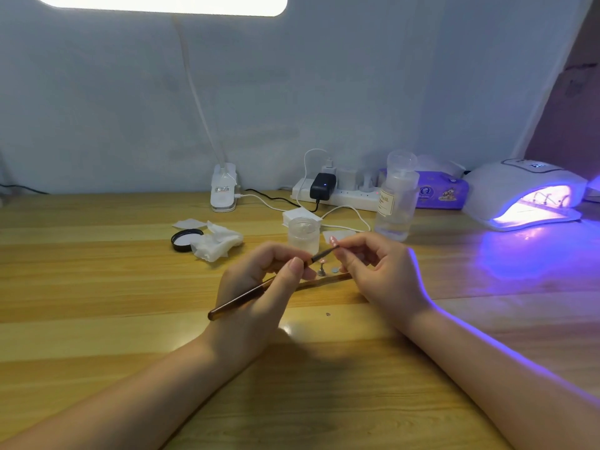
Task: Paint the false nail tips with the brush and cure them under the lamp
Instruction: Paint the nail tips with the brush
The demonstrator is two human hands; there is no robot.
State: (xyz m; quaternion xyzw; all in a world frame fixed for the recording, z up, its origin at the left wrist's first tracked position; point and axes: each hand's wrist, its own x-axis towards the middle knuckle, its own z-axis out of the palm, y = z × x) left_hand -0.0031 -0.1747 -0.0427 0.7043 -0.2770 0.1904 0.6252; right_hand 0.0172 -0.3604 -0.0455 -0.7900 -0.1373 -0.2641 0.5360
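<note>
Wooden planks make up the surface [97, 287]. At its left lie a black lid [185, 239] and crumpled wipes [217, 243]. Next comes the person's left hand [259, 287], its grip closed round the brown brush [246, 295], whose bristle end points up and right to a pinkish nail tip [332, 240]. That tip is pinched in the grip of the right hand [380, 271]. Between the hands, another nail tip on a small stand [321, 267] waits on the surface, beside what looks like a bare round base [334, 270]. Behind them stands a clear jar [304, 233]. Far right, the curing lamp [526, 193] glows violet with small stands inside, though what they carry is too small to tell. Painting seems to be midway: one batch looks to be curing, one tip is under the brush, and at least one more remains.
</note>
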